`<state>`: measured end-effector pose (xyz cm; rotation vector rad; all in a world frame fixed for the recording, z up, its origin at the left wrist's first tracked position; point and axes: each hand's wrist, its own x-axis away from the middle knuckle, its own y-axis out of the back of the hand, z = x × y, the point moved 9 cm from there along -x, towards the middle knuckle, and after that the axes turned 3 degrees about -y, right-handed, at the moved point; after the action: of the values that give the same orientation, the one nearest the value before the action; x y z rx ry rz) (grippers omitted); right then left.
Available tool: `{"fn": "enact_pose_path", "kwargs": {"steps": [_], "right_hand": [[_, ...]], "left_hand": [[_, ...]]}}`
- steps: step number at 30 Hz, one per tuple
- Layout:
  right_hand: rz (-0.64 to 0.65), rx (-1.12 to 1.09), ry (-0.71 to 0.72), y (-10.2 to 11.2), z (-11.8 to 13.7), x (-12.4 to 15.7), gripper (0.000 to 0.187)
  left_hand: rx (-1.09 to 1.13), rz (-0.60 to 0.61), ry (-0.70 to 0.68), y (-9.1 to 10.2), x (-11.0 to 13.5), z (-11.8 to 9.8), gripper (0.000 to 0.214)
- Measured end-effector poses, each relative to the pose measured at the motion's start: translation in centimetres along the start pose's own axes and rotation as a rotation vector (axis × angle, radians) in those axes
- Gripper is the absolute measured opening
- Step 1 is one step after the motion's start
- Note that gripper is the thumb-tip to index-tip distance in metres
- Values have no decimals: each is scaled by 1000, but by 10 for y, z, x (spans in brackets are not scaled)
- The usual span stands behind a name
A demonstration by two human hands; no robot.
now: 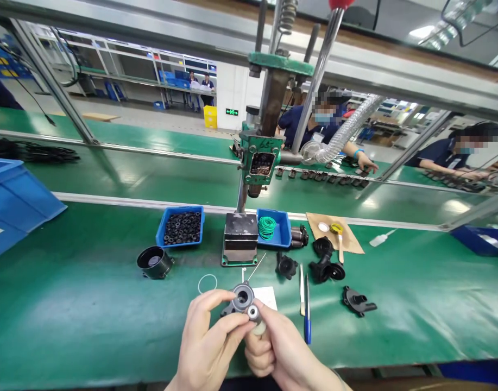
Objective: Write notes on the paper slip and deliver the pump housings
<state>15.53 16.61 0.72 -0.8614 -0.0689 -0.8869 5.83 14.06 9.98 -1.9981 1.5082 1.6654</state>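
Low in the middle of the head view, my left hand [210, 342] pinches a grey round plastic part [241, 297] with a dark central hole. My right hand [279, 350] is closed round a small silver-and-black ring piece [253, 312], pressed against that part. Both hands hover just above the green bench mat, over a white paper slip [267, 296]. A thin white O-ring [207, 283] lies on the mat left of the hands.
A hand press [252, 163] stands behind on its metal base [240, 239]. Blue trays hold black rings [181, 226] and green bands [269, 227]. A black cup housing [154, 262], black moulded parts [326, 266], [358, 301], a blue pen [307, 309], a blue crate [12, 201]. People work across the conveyor.
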Motion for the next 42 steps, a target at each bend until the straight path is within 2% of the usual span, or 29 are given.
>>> {"fn": "enact_pose_path", "kwargs": {"steps": [11, 19, 26, 29, 31, 33, 35, 36, 38, 40, 42], "right_hand": [[-113, 215, 96, -4, 4, 7, 51], [-31, 317, 76, -17, -2, 8, 51], [-56, 372, 76, -11, -3, 8, 54], [18, 268, 17, -16, -12, 4, 50], [55, 170, -32, -16, -13, 2, 47], [-3, 134, -5, -6, 2, 2, 44], [-152, 228, 151, 13, 37, 5, 42], [-242, 326, 260, 22, 59, 10, 40], [-406, 604, 461, 32, 99, 22, 36], [-493, 922, 551, 28, 121, 28, 33], [-490, 1157, 515, 22, 121, 23, 30]], "left_hand": [[27, -103, -47, 22, 18, -3, 40], [-11, -130, -154, 38, 21, -10, 39], [46, -70, -98, 33, 17, -6, 24], [111, -14, -77, 27, 14, 1, 15], [166, 93, -6, 22, 14, 14, 12], [274, 281, 59, 14, 20, 28, 12], [417, 463, 95, 8, 31, 38, 21], [462, 507, 102, 8, 35, 41, 27], [428, 506, 126, 7, 39, 51, 28], [276, 474, 177, -2, 38, 60, 11], [168, 484, 244, -22, 38, 65, 52]]}}
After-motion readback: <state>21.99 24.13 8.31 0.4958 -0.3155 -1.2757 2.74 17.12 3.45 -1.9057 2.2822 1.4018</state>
